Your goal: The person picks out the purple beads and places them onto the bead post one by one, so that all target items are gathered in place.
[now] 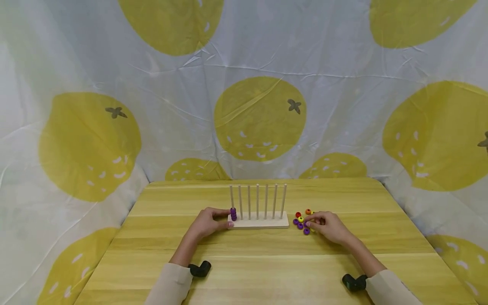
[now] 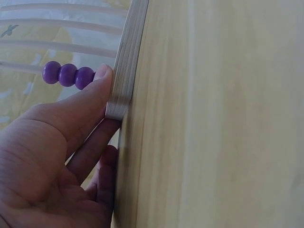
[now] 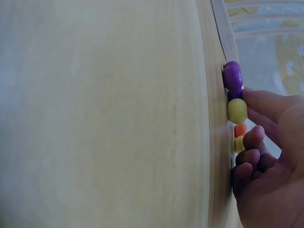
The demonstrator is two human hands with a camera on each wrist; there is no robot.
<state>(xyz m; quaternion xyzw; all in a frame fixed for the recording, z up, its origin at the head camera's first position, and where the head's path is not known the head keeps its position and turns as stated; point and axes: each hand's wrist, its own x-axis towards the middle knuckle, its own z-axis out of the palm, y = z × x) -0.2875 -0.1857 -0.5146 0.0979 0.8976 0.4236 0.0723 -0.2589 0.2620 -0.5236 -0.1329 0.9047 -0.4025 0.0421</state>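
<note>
A wooden peg stand (image 1: 259, 220) with several upright pegs sits on the table. Purple beads (image 1: 233, 214) are stacked on its leftmost peg; they show side by side in the left wrist view, partly behind the thumb. My left hand (image 1: 207, 222) grips the left end of the base, thumb (image 2: 102, 76) on its front edge. To the right of the stand my right hand (image 1: 329, 227) pinches a purple bead (image 1: 306, 224) between thumb and index finger, low among the loose beads. Its other fingers curl in towards the palm. A yellow bead (image 3: 237, 111) partly hides the pinched one in the right wrist view.
Loose beads lie by the stand's right end: a red bead (image 1: 298, 214), an orange bead (image 1: 308, 211), a yellow one and several purple ones. Some are partly covered by the right hand. Behind the wooden table (image 1: 267, 271) hangs a lemon-print cloth (image 1: 335, 127).
</note>
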